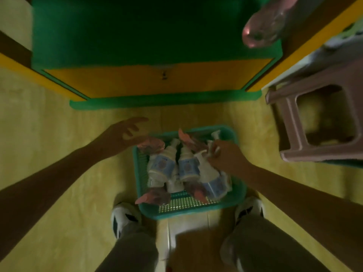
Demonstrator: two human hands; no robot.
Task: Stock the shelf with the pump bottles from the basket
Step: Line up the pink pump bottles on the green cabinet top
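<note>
Right hand point(225, 156) fingers pinch white pump bottle point(211, 181) at teal basket point(238, 193) right edge; left hand point(125, 135) spread above left corner.

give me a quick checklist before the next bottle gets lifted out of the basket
1. Right hand on a bottle: ok, its fingers are at the pump neck of a white pump bottle with a blue label.
2. Grip closed firmly: cannot tell, the picture is blurred.
3. Left hand free: ok, open and empty above the teal plastic basket edge.
4. Bottles left to stock: ok, several lie in the basket.
5. Green shelf has room: ok, only one clear pink bottle shows at its right.
6. Pink plastic stool clear of the path: ok, it stands off to the right.
</note>
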